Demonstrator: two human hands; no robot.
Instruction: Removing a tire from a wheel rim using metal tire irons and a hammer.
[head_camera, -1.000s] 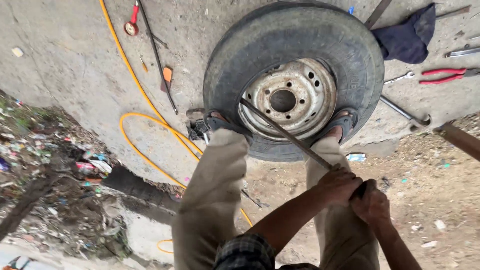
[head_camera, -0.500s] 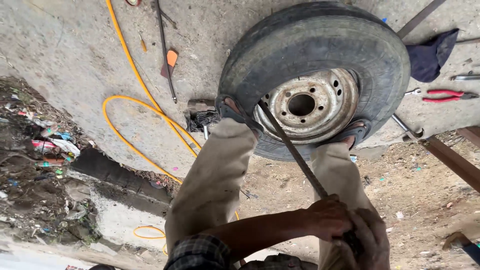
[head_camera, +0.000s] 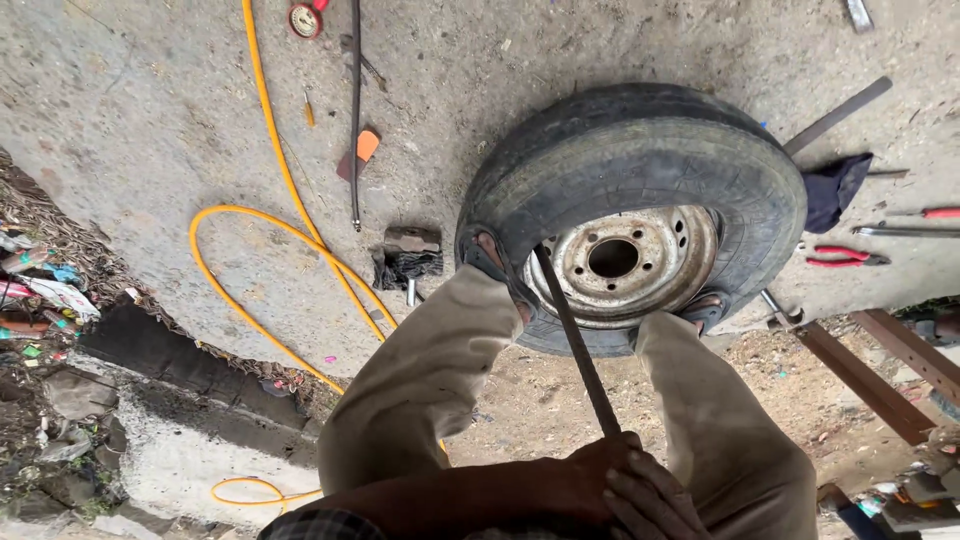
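A large black tyre (head_camera: 640, 150) with a worn steel rim (head_camera: 620, 260) lies flat on the concrete. I stand on its near sidewall in sandals, left foot (head_camera: 490, 255) and right foot (head_camera: 702, 310). A long dark iron bar (head_camera: 575, 340) has its tip wedged between tyre and rim and slants back toward me. My left hand (head_camera: 590, 478) and my right hand (head_camera: 652, 502) are clenched together around the bar's near end, low in the frame between my trouser legs.
A yellow hose (head_camera: 270, 230) loops across the concrete at left. A dark cloth (head_camera: 832, 190), red-handled pliers (head_camera: 845, 257) and rusty metal bars (head_camera: 865, 375) lie right of the tyre. A small dark block (head_camera: 410, 250) sits by my left foot. Rubbish (head_camera: 40, 285) lines the left edge.
My hands have drawn the bar's end closer to my body and lower in view. The view has tilted, so the tyre now sits further right.
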